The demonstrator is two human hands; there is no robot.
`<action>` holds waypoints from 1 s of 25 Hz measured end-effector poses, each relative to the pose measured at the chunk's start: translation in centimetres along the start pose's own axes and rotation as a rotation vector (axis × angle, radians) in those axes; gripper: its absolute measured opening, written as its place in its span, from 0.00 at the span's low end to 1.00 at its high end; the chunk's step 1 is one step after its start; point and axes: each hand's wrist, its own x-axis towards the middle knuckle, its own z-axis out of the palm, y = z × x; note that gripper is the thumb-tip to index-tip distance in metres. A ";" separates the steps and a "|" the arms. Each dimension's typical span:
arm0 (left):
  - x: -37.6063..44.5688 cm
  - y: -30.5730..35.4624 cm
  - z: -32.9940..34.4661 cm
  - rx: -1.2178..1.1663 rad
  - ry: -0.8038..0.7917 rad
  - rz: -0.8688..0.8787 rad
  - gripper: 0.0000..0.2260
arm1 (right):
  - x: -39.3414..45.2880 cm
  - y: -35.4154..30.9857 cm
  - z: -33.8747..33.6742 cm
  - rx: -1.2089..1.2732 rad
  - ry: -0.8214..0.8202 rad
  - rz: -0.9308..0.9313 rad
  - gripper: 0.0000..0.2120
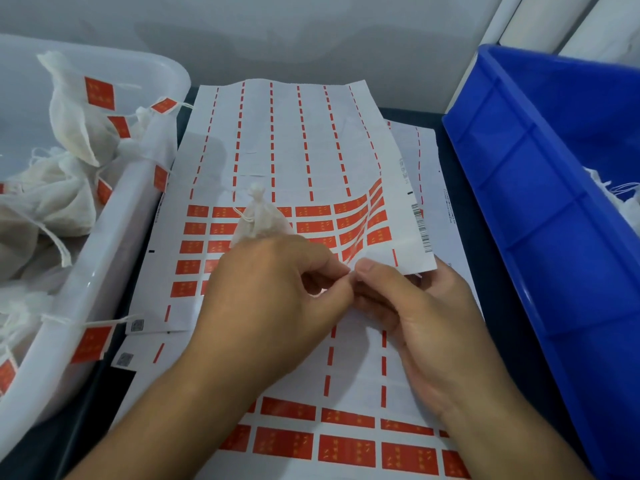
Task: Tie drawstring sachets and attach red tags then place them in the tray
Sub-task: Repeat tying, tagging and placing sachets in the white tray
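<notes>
Sachet (260, 220) just beyond left hand (273, 299) fingers (332, 268)

You worked at a small packing bench, the sort found in a workshop or light assembly room. At nine o'clock stood a white tub (114, 216) heaped with tied sachets (74, 109) carrying red tags (99, 93). At twelve o'clock and under your wrists lay label sheets (277, 140), most rows peeled away, with barcodes printed at the edge. At three o'clock sat a blue crate (540, 188) of the stackable kind, holding more white cloth. Behind it all ran a plain pale wall (311, 39).
</notes>
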 end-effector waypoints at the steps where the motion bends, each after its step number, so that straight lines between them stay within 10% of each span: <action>1: 0.0 0.0 0.1 0.020 0.002 0.000 0.13 | -0.1 -0.1 0.0 -0.078 0.018 -0.040 0.22; 25: 0.3 -0.7 0.4 -0.204 -0.061 -0.118 0.04 | 1.0 0.8 -1.6 0.124 -0.090 0.118 0.13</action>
